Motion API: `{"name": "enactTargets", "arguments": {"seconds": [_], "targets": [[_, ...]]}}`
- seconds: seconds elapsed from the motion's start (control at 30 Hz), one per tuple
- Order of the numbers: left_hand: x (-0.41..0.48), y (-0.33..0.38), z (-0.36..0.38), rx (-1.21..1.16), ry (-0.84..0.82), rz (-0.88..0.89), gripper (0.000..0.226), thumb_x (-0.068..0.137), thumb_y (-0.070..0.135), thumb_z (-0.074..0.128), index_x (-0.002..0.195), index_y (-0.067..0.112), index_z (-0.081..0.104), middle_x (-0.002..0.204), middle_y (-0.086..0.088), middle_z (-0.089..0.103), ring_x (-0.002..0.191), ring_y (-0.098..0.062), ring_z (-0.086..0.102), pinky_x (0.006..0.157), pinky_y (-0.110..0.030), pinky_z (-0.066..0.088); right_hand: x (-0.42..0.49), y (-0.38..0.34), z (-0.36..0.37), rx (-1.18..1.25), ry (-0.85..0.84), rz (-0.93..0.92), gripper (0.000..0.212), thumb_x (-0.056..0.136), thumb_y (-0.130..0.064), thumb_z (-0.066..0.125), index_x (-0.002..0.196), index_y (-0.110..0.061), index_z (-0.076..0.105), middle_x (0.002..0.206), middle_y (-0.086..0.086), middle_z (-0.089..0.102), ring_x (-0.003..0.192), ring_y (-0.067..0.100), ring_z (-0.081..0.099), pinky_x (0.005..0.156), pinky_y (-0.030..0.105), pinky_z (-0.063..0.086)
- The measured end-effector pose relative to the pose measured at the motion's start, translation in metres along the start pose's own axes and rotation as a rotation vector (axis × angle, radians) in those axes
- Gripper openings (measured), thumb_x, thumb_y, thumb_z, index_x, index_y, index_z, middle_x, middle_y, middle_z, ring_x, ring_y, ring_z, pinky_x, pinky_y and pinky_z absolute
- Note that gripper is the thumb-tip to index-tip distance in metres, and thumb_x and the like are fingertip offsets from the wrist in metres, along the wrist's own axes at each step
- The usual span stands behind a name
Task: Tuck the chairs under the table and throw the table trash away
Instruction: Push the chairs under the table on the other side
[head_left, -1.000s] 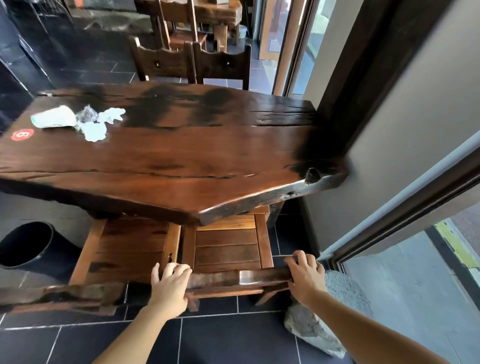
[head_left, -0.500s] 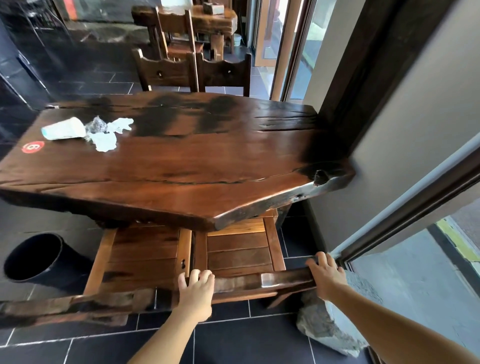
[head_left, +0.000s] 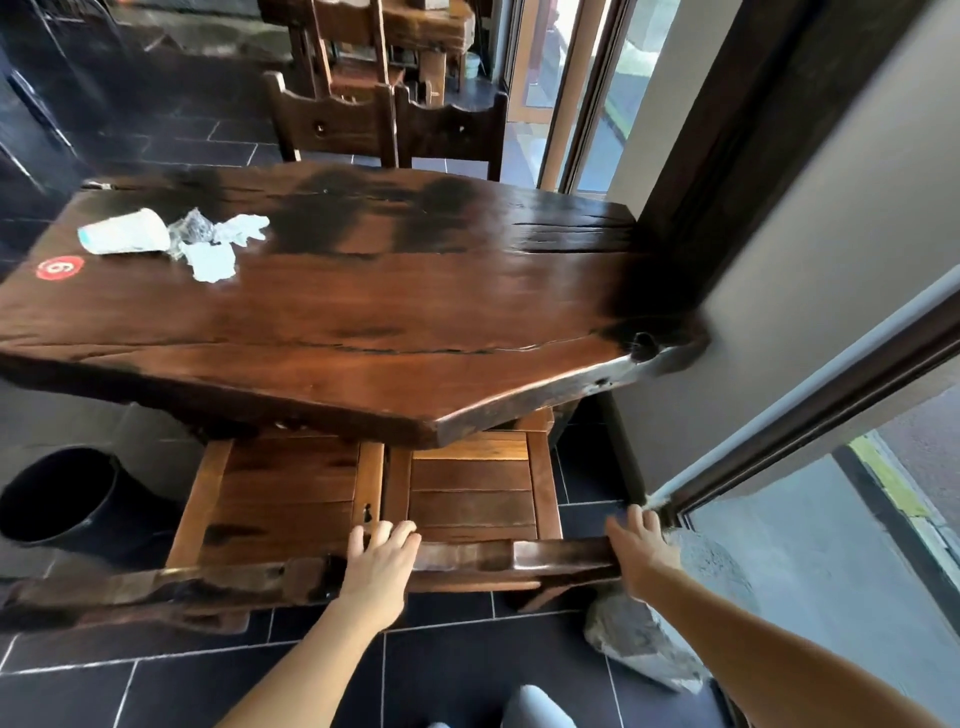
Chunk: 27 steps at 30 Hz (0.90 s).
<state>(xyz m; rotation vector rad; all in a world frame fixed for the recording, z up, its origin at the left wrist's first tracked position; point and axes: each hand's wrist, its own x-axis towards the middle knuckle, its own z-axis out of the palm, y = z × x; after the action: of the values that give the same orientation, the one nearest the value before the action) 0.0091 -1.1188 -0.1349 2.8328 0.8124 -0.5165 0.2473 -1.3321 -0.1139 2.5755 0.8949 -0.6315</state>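
A dark wooden table (head_left: 363, 322) fills the middle of the view. Two wooden chairs stand side by side at its near edge, seats partly under the top: the left chair (head_left: 280, 493) and the right chair (head_left: 472, 499). My left hand (head_left: 379, 566) and my right hand (head_left: 641, 545) grip the two ends of the right chair's backrest (head_left: 514, 558). On the table's far left lie a tipped white paper cup (head_left: 124, 233), crumpled foil and crumpled tissues (head_left: 210, 260). Two more chairs (head_left: 384, 127) stand at the far side.
A black round bin (head_left: 54, 499) stands on the floor left of the chairs. A grey stone (head_left: 654, 634) sits by my right forearm, under a wall and glass door on the right. A red number sticker (head_left: 60, 268) marks the table. Another table and chair stand farther back.
The right chair has slid forward, its seat farther under the table, with both hands still on its backrest. The view has moved closer to the table.
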Motion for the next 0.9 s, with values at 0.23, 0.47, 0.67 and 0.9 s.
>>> {"name": "enactTargets", "arguments": {"seconds": [0.23,0.47,0.67,0.9], "targets": [[-0.012,-0.023,0.000,-0.266,0.119,-0.087,0.077,0.081,0.038,0.066,0.144,0.023,0.025,0.155,0.002,0.020,0.141,-0.017,0.022,0.114,-0.037,0.021,0.016,-0.001,-0.012,-0.125,-0.205,-0.080,0.082,0.070,-0.061,0.062,0.136,-0.024,0.032,0.140,0.007,0.032,0.132,0.028,0.026,0.105,0.058,0.026],[-0.013,-0.033,-0.015,-0.211,-0.025,-0.146,0.071,0.074,0.030,0.072,0.132,0.022,0.034,0.131,0.004,0.045,0.113,-0.018,0.054,0.101,-0.033,0.035,0.030,-0.049,-0.031,-0.078,-0.220,-0.402,0.094,0.073,-0.054,0.068,0.147,-0.027,0.018,0.148,0.000,0.029,0.139,0.026,0.022,0.110,0.060,0.019],[-0.018,-0.025,-0.021,-0.242,0.042,-0.243,0.059,0.075,0.024,0.075,0.124,0.022,0.042,0.125,0.005,0.050,0.105,-0.021,0.056,0.092,-0.029,0.040,0.036,-0.124,-0.015,0.057,-0.270,-0.601,0.089,0.073,-0.029,0.076,0.144,-0.029,0.023,0.146,-0.001,0.034,0.133,0.027,0.030,0.103,0.049,0.039],[-0.021,-0.019,-0.016,-0.322,0.065,-0.326,0.049,0.071,0.011,0.075,0.109,0.025,0.048,0.112,0.007,0.055,0.097,-0.020,0.052,0.084,-0.029,0.043,0.043,-0.111,0.007,-0.036,-0.178,-0.678,0.087,0.074,0.002,0.057,0.140,-0.042,0.020,0.136,-0.001,0.049,0.119,0.030,0.052,0.091,0.044,0.049]]}}
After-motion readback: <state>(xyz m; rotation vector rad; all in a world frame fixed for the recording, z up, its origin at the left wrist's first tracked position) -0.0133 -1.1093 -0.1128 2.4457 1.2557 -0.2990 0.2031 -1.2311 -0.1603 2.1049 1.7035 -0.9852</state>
